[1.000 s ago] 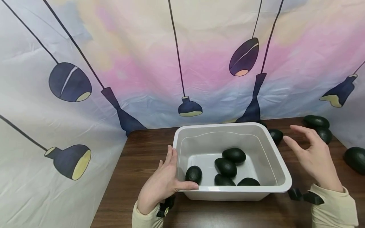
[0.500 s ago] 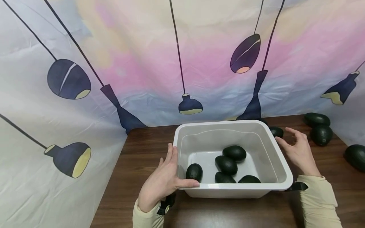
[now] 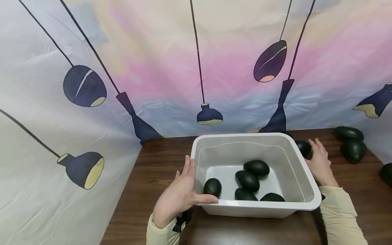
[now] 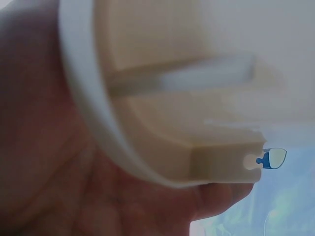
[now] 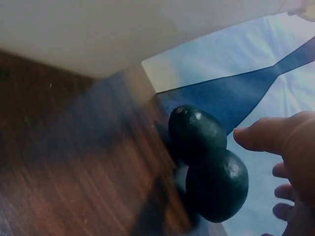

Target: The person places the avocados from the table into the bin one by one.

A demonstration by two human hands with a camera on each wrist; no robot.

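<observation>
A white plastic tub (image 3: 228, 208) stands on the table with several dark green avocados (image 3: 248, 181) inside. At its front left corner, my left hand (image 3: 177, 199) lies with the thumb along the front rim and straight fingers against the left wall. In the left wrist view, the palm sits under the tub's rim (image 4: 91, 103). My right hand (image 3: 321, 163) is behind the tub's right side, fingers spread beside an avocado (image 3: 303, 148). The right wrist view shows its thumb (image 5: 261, 135) apart from two avocados (image 5: 216, 187), with air between.
Two more avocados (image 3: 353, 151) lie at the back right of the brown wooden table (image 3: 153, 163), and another (image 3: 387, 173) at the right edge of view. A cloth backdrop (image 3: 159, 61) printed with lamps hangs right behind the table.
My right hand has moved left and in toward the avocado beside the tub's far right side. The left hand stays at the tub's corner. The head view has shifted slightly.
</observation>
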